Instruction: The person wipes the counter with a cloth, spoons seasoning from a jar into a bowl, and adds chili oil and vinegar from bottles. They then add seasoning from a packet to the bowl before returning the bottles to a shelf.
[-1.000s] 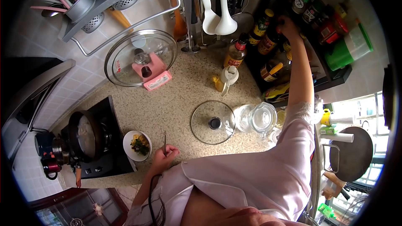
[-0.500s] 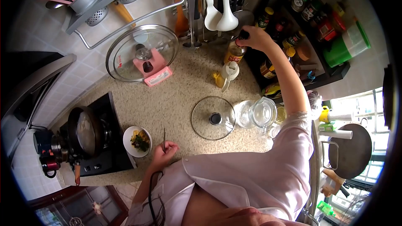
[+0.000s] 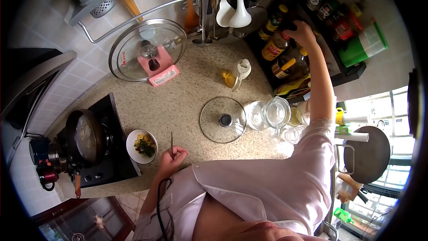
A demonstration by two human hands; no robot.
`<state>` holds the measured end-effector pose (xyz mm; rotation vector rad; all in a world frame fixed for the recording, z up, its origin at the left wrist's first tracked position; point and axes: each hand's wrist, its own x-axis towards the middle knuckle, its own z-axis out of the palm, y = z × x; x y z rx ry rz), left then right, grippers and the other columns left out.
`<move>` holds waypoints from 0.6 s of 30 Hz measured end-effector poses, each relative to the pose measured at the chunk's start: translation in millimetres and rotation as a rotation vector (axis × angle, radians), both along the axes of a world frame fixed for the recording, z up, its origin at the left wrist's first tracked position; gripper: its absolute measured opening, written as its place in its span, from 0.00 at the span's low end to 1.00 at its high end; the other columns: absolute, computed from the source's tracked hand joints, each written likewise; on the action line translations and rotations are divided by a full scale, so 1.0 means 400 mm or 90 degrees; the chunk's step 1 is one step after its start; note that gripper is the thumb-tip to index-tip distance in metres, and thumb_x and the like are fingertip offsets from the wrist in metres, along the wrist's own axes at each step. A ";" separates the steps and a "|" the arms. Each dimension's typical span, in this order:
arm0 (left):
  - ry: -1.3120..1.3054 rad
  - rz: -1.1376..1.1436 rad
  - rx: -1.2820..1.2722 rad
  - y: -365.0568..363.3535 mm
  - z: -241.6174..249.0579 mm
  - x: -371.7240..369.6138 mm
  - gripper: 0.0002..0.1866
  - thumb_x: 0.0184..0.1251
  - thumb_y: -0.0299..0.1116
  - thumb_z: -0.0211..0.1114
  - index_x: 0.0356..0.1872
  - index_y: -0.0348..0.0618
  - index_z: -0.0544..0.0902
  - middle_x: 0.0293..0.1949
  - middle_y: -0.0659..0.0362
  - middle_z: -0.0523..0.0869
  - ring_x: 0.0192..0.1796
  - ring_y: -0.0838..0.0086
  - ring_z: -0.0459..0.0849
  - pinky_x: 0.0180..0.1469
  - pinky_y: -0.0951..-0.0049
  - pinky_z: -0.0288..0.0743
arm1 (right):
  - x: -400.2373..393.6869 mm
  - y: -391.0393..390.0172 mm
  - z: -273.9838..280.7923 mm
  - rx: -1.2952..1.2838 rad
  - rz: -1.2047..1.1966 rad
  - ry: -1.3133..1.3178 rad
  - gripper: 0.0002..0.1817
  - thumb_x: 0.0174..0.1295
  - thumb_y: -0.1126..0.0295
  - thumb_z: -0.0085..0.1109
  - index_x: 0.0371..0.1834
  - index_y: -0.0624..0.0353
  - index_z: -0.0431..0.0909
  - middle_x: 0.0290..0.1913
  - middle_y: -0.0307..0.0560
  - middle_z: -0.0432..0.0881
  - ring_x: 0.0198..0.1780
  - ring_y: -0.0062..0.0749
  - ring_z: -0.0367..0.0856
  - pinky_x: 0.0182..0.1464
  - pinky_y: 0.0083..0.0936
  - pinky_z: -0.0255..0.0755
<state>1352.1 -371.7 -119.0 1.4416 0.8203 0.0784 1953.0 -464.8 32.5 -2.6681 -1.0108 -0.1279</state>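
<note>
In my right hand (image 3: 302,35), at the shelf, is the dark cap end of a sauce bottle (image 3: 273,50) with brown liquid and a yellow-red label. The bottle leans among other bottles on the lower tier, and my fingers close round its top. Low over the counter, my left hand (image 3: 174,157) is shut on a thin stick-like utensil (image 3: 172,140) that points up and away from me. A white bowl (image 3: 129,147) with yellow and dark green food stands just left of that hand. An oil pitcher (image 3: 241,69) with a white top stands left of the shelf.
A pan (image 3: 71,129) with pale contents sits on the black stove (image 3: 117,169). A glass lid (image 3: 209,127) lies mid-counter beside a glass jug (image 3: 276,111). Another large lid (image 3: 122,58) leans on a pink holder (image 3: 157,64). Utensils hang from a rail (image 3: 147,18) at the back.
My right hand has carried the sauce bottle from the counter behind the oil pitcher rightward into the shelf. The left hand keeps its hold on the utensil. The whole view has shifted slightly.
</note>
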 end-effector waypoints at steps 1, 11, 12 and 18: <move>-0.002 0.005 -0.006 -0.002 0.004 0.003 0.05 0.63 0.28 0.64 0.37 0.39 0.84 0.21 0.73 0.73 0.24 0.90 0.61 0.28 0.84 0.57 | 0.012 -0.008 -0.011 -0.015 -0.007 -0.007 0.32 0.43 0.55 0.69 0.54 0.58 0.80 0.51 0.56 0.82 0.54 0.47 0.80 0.52 0.36 0.75; -0.013 0.026 0.009 0.001 -0.029 -0.017 0.05 0.63 0.27 0.64 0.37 0.39 0.84 0.26 0.72 0.80 0.24 0.91 0.62 0.28 0.85 0.58 | 0.081 -0.010 -0.077 -0.034 -0.058 0.044 0.35 0.44 0.53 0.71 0.56 0.59 0.75 0.51 0.59 0.81 0.53 0.52 0.80 0.52 0.40 0.73; -0.012 0.026 0.010 0.001 -0.025 -0.014 0.05 0.63 0.27 0.64 0.37 0.39 0.84 0.26 0.72 0.80 0.24 0.91 0.62 0.28 0.85 0.58 | 0.074 -0.009 -0.074 -0.033 -0.058 0.045 0.35 0.44 0.53 0.71 0.56 0.59 0.75 0.51 0.59 0.81 0.53 0.52 0.80 0.52 0.40 0.73; -0.003 0.031 0.009 0.000 -0.018 -0.015 0.05 0.62 0.28 0.65 0.36 0.39 0.84 0.23 0.73 0.78 0.23 0.91 0.62 0.27 0.85 0.57 | -0.021 0.010 -0.053 -0.030 -0.092 0.006 0.29 0.47 0.55 0.71 0.52 0.55 0.77 0.50 0.55 0.81 0.53 0.48 0.80 0.50 0.39 0.75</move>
